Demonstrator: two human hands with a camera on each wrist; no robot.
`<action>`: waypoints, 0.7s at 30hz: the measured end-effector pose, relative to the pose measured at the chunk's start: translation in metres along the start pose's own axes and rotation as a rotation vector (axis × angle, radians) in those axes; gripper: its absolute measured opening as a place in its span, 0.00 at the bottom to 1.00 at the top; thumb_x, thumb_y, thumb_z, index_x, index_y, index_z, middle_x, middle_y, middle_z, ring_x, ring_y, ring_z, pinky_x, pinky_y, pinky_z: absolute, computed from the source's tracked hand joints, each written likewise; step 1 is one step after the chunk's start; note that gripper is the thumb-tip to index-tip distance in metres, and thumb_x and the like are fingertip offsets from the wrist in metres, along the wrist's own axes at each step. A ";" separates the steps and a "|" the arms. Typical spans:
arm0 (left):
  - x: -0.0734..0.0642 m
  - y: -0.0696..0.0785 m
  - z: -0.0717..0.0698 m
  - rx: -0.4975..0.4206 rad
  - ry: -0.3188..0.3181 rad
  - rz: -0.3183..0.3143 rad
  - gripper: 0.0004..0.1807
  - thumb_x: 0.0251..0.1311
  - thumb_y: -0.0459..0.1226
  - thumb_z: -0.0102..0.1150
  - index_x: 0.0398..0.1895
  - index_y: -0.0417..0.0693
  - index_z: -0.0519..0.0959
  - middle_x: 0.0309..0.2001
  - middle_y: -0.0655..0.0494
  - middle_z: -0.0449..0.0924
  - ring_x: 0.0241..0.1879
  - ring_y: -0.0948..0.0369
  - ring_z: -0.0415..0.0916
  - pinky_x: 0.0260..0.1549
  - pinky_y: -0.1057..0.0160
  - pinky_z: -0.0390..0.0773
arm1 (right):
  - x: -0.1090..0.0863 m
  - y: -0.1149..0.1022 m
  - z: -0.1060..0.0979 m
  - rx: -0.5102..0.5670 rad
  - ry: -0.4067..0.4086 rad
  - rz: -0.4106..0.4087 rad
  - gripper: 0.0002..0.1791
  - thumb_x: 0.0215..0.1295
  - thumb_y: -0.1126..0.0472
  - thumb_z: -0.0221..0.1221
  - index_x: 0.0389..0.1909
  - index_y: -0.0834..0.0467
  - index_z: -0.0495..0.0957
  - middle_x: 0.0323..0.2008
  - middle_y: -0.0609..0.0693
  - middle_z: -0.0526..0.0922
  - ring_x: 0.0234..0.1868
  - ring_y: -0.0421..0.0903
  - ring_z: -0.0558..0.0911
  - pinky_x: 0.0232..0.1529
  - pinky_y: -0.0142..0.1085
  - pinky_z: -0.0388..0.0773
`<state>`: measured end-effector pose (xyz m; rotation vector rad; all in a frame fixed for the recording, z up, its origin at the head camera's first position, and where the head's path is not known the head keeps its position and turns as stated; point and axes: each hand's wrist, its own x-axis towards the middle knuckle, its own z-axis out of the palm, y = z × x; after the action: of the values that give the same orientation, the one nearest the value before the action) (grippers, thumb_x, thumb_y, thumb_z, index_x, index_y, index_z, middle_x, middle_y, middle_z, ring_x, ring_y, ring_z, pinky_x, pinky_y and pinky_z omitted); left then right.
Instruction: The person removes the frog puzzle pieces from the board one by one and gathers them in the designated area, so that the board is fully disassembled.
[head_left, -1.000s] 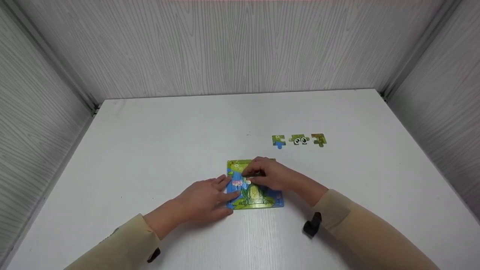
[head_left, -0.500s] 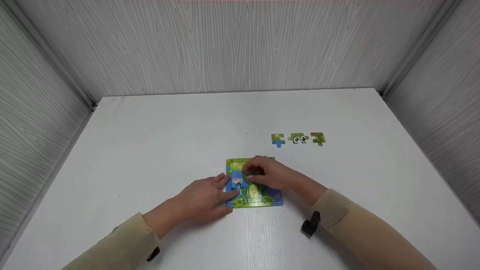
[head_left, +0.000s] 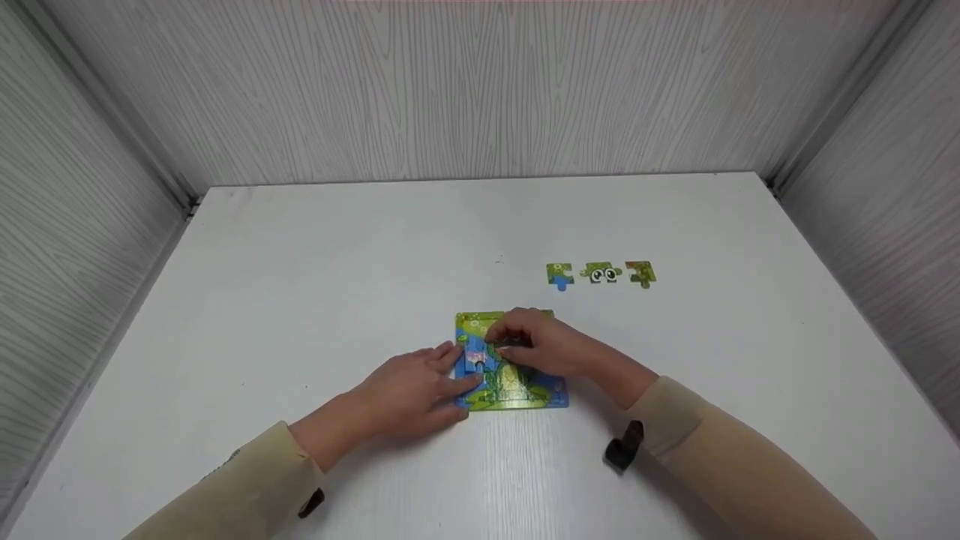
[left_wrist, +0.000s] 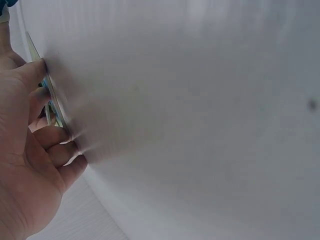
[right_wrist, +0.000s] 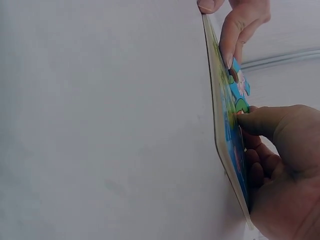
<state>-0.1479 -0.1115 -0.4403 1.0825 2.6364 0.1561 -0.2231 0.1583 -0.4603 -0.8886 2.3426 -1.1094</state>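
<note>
A jigsaw puzzle board [head_left: 517,406] with a green and blue cartoon picture lies flat on the white table. My left hand [head_left: 409,394] rests at its left side, index finger extended onto the picture and thumb by the lower left corner. Over the board's upper middle, my right hand [head_left: 544,345] pinches a green puzzle piece [right_wrist: 241,106] between thumb and curled fingers, which cover much of it. Beside it, a blue puzzle piece with a pink patch [head_left: 475,356] sits at the picture's left; in the right wrist view it stands slightly raised from the board.
Behind the board to the right, three loose puzzle pieces lie in a row: a green and blue one [head_left: 560,275], one with two cartoon eyes [head_left: 602,273] and a green and brown one [head_left: 641,274]. Grey wood-grain panels [head_left: 450,97] wall the table [head_left: 337,262] at back and sides.
My right hand stays over the same spot, with its fingers and the green piece shifting slightly. The blue piece with the pink patch now looks a little tilted. My left hand keeps its place.
</note>
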 end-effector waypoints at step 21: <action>0.001 -0.002 0.000 -0.020 -0.026 -0.012 0.31 0.78 0.60 0.49 0.79 0.64 0.70 0.81 0.40 0.57 0.82 0.46 0.54 0.76 0.46 0.62 | 0.001 -0.001 0.000 0.107 -0.039 -0.024 0.19 0.68 0.65 0.71 0.59 0.56 0.81 0.52 0.47 0.83 0.51 0.46 0.78 0.58 0.40 0.77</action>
<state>-0.1499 -0.1125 -0.4409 1.0548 2.6128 0.1640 -0.2234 0.1570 -0.4597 -0.8939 2.2240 -1.2037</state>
